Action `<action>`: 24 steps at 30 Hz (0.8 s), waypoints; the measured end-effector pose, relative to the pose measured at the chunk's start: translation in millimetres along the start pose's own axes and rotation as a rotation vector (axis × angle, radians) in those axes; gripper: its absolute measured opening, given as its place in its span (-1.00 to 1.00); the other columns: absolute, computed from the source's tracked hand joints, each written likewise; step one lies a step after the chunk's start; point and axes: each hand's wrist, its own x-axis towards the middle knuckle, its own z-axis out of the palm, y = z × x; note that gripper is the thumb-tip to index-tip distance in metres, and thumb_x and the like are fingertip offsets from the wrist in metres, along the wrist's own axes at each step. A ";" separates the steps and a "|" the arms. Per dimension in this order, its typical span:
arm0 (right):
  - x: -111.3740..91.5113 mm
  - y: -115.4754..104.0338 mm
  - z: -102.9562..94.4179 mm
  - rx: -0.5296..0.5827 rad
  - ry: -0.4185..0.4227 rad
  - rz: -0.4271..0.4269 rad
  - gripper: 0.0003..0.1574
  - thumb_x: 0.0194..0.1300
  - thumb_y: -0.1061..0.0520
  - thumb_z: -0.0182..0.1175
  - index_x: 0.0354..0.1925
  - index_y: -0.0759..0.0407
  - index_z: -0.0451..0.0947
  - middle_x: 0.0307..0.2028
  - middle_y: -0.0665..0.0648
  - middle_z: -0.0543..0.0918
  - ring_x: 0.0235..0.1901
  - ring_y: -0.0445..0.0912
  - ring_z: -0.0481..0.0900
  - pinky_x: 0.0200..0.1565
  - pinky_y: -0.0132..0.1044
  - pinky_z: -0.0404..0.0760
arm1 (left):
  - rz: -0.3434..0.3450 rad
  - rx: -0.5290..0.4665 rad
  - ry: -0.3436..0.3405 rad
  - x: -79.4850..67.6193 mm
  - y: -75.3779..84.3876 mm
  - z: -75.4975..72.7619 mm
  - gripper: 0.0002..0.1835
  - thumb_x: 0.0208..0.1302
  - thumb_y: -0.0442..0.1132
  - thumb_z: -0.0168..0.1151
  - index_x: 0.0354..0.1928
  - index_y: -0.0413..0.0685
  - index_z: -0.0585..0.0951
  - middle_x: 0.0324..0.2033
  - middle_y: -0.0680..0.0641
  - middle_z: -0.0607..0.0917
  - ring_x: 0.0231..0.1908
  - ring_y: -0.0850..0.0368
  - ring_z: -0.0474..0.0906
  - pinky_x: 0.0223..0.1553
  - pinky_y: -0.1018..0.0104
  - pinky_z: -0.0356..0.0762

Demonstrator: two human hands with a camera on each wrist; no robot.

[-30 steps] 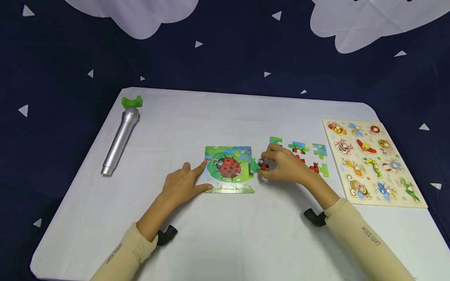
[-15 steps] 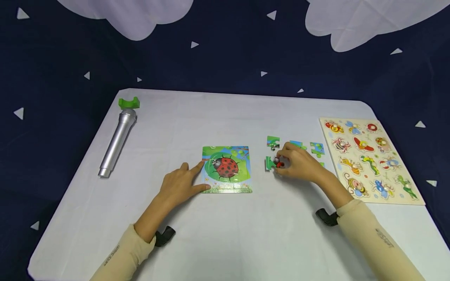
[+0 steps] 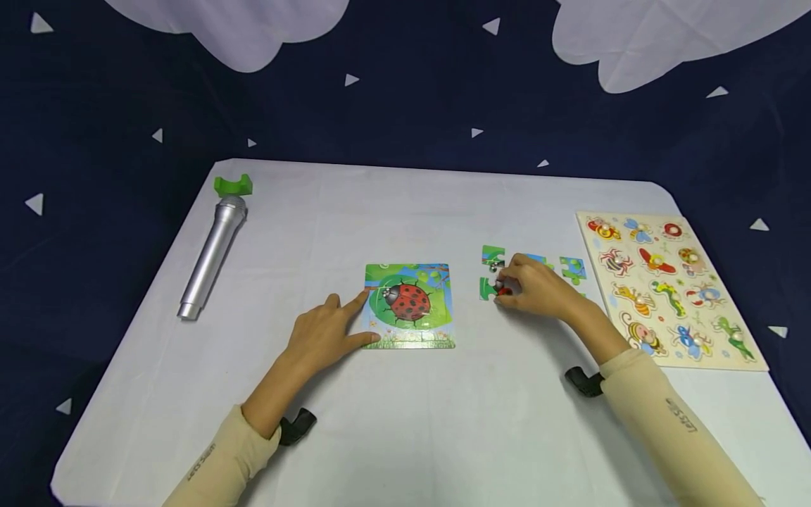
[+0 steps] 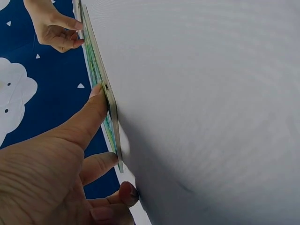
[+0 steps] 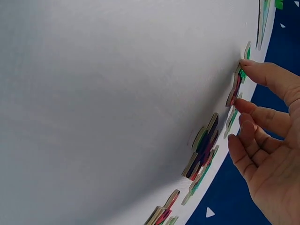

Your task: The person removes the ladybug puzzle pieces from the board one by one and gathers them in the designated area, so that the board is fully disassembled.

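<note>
My right hand (image 3: 538, 289) pinches a small jigsaw piece (image 3: 488, 289) between thumb and forefinger, the thumb at its green end, while the other fingers curl loosely behind. That piece is to the right of the ladybird picture board (image 3: 412, 310), well apart from it and just below a green corner piece (image 3: 493, 255). The right wrist view catches it almost edge-on, so I can't be sure whether it lies quite flat on the bench (image 3: 405, 408). My left hand (image 3: 323, 334) is spread, thumb and forefinger stretched out to touch the left edge of the picture board, gripping nothing as far as I can see. More loose pieces show beyond my right hand, among them a blue and green one (image 3: 573, 267) near the insect board (image 3: 674, 292).

I judge the step in hand to be setting this piece among the loose ones, since it sits in line with them and not on the picture. If so, the next move calls for lowering it level, easing the pinch and lifting straight up, without nudging the corner piece, while my left hand steadies the board
</note>
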 end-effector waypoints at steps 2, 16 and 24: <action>-0.8 -0.5 -0.3 0.005 -0.005 -0.005 -0.42 0.12 0.08 0.46 0.01 0.43 0.63 -0.28 0.17 0.49 -0.37 -0.08 0.35 -0.31 -0.21 0.38 | 0.002 0.004 0.000 -0.1 0.5 -0.4 -0.09 0.08 0.32 0.38 0.44 0.12 0.39 -0.46 -0.09 0.43 -0.60 0.12 0.28 -0.66 0.29 0.22; -1.7 -70.0 18.3 0.113 -0.037 -0.176 -0.19 0.06 -0.11 0.52 0.13 0.37 0.60 -0.27 0.11 0.46 -0.33 -0.16 0.32 -0.29 -0.31 0.39 | 0.133 0.059 0.005 -6.4 28.8 4.2 -0.30 0.18 0.28 0.32 0.30 0.11 0.56 -0.43 -0.08 0.44 -0.62 0.16 0.26 -0.67 0.31 0.23; 3.0 -91.2 36.5 0.072 -0.052 -0.236 -0.21 0.08 -0.10 0.51 0.12 0.40 0.60 -0.30 0.06 0.42 -0.35 -0.19 0.30 -0.31 -0.37 0.37 | 0.146 0.123 0.009 -7.0 40.6 9.3 -0.36 0.21 0.28 0.29 0.29 0.21 0.57 -0.38 -0.08 0.47 -0.57 0.17 0.32 -0.64 0.28 0.32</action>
